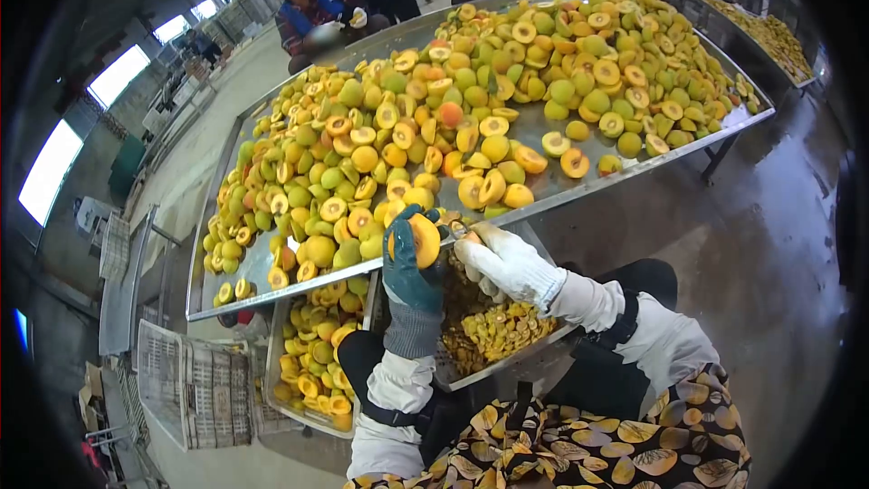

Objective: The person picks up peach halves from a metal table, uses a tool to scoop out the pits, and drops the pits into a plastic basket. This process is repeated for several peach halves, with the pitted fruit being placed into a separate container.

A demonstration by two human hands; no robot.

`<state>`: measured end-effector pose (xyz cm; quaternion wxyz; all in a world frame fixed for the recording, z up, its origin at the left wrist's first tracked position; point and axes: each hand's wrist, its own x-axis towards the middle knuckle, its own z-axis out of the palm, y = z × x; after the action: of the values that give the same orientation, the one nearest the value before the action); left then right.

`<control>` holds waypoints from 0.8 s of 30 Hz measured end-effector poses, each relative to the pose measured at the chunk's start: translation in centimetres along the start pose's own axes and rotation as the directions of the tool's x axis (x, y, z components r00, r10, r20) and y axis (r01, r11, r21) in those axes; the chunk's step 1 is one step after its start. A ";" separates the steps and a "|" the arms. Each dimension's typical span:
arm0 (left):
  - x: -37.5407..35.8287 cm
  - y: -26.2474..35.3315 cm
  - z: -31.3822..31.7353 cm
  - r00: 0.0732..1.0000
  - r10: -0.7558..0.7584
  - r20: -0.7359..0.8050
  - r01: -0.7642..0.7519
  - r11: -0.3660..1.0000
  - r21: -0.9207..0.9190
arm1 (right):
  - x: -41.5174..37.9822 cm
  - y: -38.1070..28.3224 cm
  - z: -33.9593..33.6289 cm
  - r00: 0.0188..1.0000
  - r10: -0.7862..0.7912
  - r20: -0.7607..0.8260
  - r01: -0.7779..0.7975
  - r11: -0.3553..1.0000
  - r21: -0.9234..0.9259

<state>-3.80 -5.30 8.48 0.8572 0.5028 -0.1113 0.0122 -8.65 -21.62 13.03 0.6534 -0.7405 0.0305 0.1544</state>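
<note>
Two gloved hands meet over the near edge of the desk (579, 183). Left hand (412, 276) (dark green glove) has its fingers clamped round a halved peach (423, 239), cut face turned right. Right hand (507, 263) (white glove) is touching that cut face; fingers look pinched together at the pit area, but I cannot tell whether they hold a tool (hidden behind the fruit).

Step in hand, as I read it: pitting or cleaning this half, held just above the scrap bin (493, 330), which already carries pits and trimmings.

Next move calls for: pit dropped straight down into that bin, cleaned half released into the tray of halves (312, 358) at near left, below the desk edge. Then a reach far to the fruit pile (471, 100) for another piece. Grip on the half should stay light, since the flesh looks soft.

Other people (317, 9) work along the far side of the desk.
</note>
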 end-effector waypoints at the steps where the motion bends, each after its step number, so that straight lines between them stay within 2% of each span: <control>1: 0.1 0.1 -0.6 0.989 0.121 0.085 -0.138 0.962 0.236 | -0.4 -0.2 -0.1 0.999 -0.024 0.033 0.024 1.000 -0.002; 2: 0.0 -0.3 -0.9 0.988 0.139 0.067 -0.151 0.959 0.239 | -0.8 -0.3 -0.1 0.997 -0.047 0.064 0.047 0.999 0.000; 3: -0.1 -0.8 -1.1 0.986 0.158 0.052 -0.166 0.956 0.242 | -0.8 -0.4 0.0 0.994 -0.084 0.074 0.090 0.992 -0.084; 6: -0.1 -1.5 -1.3 0.996 0.070 0.047 -0.076 0.988 0.137 | -0.2 0.2 0.2 0.977 -0.197 0.077 0.211 0.911 -0.354; 8: -0.1 -2.3 -1.6 0.997 -0.048 0.053 0.051 0.996 -0.068 | 0.7 1.4 0.5 0.957 -0.286 0.045 0.262 0.789 -0.556; 9: -0.2 -2.5 -1.4 0.999 0.002 0.039 -0.005 0.997 0.074 | 0.8 1.3 0.7 0.951 -0.308 0.020 0.254 0.744 -0.618; 12: -0.5 -2.6 -1.2 1.000 -0.001 0.000 0.001 0.997 0.083 | 0.9 1.5 1.0 0.924 -0.382 0.013 0.295 0.691 -0.660; 15: -0.6 -2.6 -0.7 0.999 0.023 -0.048 -0.020 0.998 0.065 | 1.3 1.6 1.1 0.943 -0.330 0.037 0.268 0.691 -0.671; 18: -0.9 -2.4 -0.3 0.989 0.116 -0.094 -0.090 0.966 0.241 | 1.9 2.5 1.3 0.906 -0.421 0.046 0.360 0.709 -0.606; 21: -1.3 -1.4 0.8 0.978 0.188 -0.094 -0.129 0.888 0.442 | 3.0 3.3 1.6 0.826 -0.543 0.152 0.546 0.704 -0.455; 22: -1.5 -1.3 0.8 0.978 0.189 -0.089 -0.127 0.873 0.470 | 2.8 3.2 1.5 0.918 -0.360 0.166 0.396 0.856 -0.333; 23: -1.5 -1.3 0.8 0.978 0.192 -0.080 -0.128 0.858 0.497 | 1.9 1.4 1.3 0.965 -0.168 0.203 0.210 0.955 -0.210; 24: -1.5 -1.3 0.8 0.978 0.195 -0.072 -0.130 0.843 0.522 | 1.4 0.4 1.1 0.964 0.024 0.264 0.001 0.996 -0.094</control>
<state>-5.27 -6.49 7.47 0.6926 0.7003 -0.0936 0.1450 -7.58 -20.35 12.16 0.6153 -0.7427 -0.0600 0.2572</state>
